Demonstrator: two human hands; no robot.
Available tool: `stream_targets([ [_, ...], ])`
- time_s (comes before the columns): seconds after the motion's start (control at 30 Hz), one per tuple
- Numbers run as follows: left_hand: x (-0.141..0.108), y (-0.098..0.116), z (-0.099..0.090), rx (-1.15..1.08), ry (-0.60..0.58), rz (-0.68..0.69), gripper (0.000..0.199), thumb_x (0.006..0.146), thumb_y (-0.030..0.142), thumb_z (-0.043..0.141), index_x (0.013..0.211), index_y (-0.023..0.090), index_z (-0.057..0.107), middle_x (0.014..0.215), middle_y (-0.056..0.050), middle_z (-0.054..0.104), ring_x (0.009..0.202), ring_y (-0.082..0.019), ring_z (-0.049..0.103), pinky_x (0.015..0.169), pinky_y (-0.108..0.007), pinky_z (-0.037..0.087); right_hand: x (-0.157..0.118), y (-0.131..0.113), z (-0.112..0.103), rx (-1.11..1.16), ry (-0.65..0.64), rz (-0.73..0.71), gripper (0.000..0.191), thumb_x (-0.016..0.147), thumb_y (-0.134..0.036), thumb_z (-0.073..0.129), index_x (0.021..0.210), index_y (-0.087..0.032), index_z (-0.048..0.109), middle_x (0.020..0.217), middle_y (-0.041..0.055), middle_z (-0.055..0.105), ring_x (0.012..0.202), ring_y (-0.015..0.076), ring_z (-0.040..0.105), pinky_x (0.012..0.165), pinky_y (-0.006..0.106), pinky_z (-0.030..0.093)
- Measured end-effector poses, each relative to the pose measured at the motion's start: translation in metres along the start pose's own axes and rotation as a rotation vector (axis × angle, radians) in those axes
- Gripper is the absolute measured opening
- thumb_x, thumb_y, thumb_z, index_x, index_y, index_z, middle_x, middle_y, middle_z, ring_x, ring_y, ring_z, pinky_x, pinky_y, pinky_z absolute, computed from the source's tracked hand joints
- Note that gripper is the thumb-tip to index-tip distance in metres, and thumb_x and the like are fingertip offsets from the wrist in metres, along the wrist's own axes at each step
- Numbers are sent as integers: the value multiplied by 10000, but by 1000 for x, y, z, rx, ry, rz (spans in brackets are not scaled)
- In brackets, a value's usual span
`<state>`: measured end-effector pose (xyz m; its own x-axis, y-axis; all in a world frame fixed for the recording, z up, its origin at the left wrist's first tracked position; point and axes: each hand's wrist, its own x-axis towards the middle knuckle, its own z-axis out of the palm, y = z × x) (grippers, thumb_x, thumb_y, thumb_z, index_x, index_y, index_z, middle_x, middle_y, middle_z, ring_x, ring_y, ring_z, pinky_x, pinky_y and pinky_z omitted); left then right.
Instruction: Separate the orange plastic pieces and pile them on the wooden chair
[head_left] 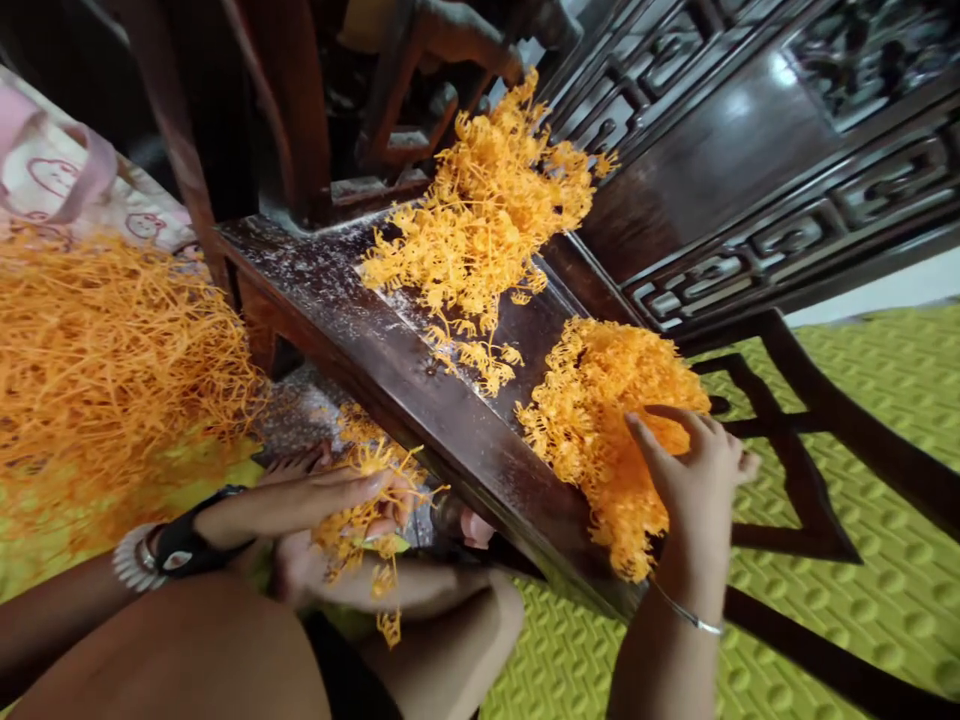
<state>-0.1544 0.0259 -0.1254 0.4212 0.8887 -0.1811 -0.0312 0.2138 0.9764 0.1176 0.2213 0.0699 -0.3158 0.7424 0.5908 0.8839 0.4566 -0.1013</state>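
Note:
My left hand [367, 500] is closed round a loose bunch of thin, branching orange plastic pieces [386, 580], some hanging below the fingers. My right hand [694, 465] reaches the edge of a heap of small curly orange plastic pieces [615, 390] on the dark wooden bench [420, 390]. Its thumb and forefinger are apart at the heap, with nothing visible between them; the other fingers are partly hidden. A second heap of similar pieces with thin stems [487, 200] lies farther back on the bench.
A big pile of long orange strands [112, 370] lies at the left, by a white and pink printed cloth [67, 170]. The bench has a carved backrest [712, 170] and an open-frame armrest [810, 430]. Yellow-green textured mat [885, 430] covers the floor.

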Motion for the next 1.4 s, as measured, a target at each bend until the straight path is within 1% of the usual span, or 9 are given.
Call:
stream_targets([
  [0.13,5,-11,-1,72,-16,17,471,970,482,334,1340,260,522,1456,-14,465,1345,-254,379,1159,-377,216,-42,-56,6,154,48,-158,221,810,-353,679,953,-184,663,1072,103,643,1057,278,575,970,526,384],
  [0.3,5,1,2,226,-96,264,364,955,353,395,1239,223,583,1277,-43,605,1179,-219,526,1031,-295,365,-92,-134,17,583,-653,-317,522,779,-334,716,1263,-241,543,1269,52,592,1241,242,479,1114,506,285],
  [0.37,3,14,3,264,-69,251,357,953,393,374,1039,188,654,1053,-55,675,979,-213,596,906,-285,429,-100,-147,23,674,-775,-298,437,811,-225,676,1232,-274,570,1156,3,661,1130,196,566,1159,500,196],
  [0.47,3,34,4,275,-28,232,436,974,388,285,802,164,616,754,-37,634,725,-177,570,727,-265,428,-105,-151,28,782,-745,-209,281,832,-115,624,1040,-297,675,924,-48,707,841,137,642,1167,501,163],
  [0.53,3,45,5,271,-48,294,425,980,366,281,739,165,569,672,-16,587,657,-154,534,677,-254,399,-110,-150,27,921,-631,-67,208,828,-111,634,938,-276,697,842,-39,702,784,135,642,1110,478,304],
  [0.63,2,53,6,278,-83,348,431,996,371,277,692,172,509,641,6,556,626,-128,510,688,-246,379,-120,-150,24,1288,-442,307,122,859,-161,612,872,-254,690,758,-22,676,733,127,646,904,360,520],
  [0.77,0,56,7,241,-163,336,468,992,461,265,699,179,497,705,-17,587,707,-150,550,727,-247,401,-128,-152,20,1786,-476,644,115,864,-174,607,807,-228,691,669,-39,632,630,61,631,823,229,562],
  [1.13,2,62,16,140,-487,453,445,979,456,291,657,213,478,681,-60,598,685,-183,553,715,-299,417,-146,-127,-28,1783,-639,627,70,834,-244,635,873,-275,684,592,-29,553,534,121,630,788,359,585],
  [1.4,4,67,20,149,-538,479,422,976,435,313,654,225,486,627,-55,573,693,-194,562,694,-305,430,-147,-117,-33,1358,-484,405,204,856,-445,607,752,-271,634,442,-67,415,320,102,458,456,259,528],
])
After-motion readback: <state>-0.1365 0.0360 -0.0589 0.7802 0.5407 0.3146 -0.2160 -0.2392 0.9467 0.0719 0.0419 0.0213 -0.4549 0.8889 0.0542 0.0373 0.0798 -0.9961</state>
